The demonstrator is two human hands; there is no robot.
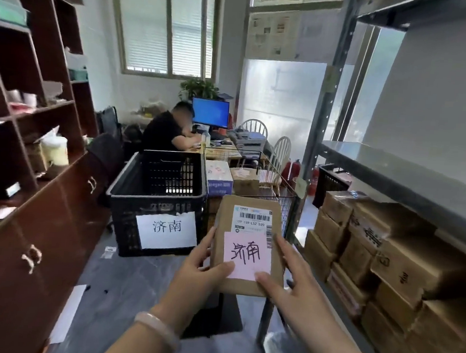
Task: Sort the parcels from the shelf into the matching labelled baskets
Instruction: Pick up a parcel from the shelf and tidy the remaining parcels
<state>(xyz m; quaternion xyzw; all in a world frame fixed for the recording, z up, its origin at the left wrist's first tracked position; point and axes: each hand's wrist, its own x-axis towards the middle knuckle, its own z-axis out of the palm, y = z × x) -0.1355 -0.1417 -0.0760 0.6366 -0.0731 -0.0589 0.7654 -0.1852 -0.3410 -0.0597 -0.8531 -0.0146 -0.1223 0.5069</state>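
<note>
I hold a flat brown cardboard parcel (248, 213) in both hands, label side up. It bears a white shipping label with barcodes and a pink note handwritten 济南. My left hand (201, 268) grips its left edge, thumb on the pink note. My right hand (285, 275) grips the right edge and lower corner. Just left of the parcel, on the floor, stands a black plastic basket (157, 198) with a white paper label reading 济南. On the right, the metal shelf (394, 172) holds stacked brown parcels (387, 252) on its lower level.
A wire basket (283, 191) holding boxes stands behind the parcel. Another black crate (330, 181) sits beyond the shelf post. A dark wooden cabinet (30, 188) fills the left side. A person sits at a desk with a monitor (210, 112) at the back.
</note>
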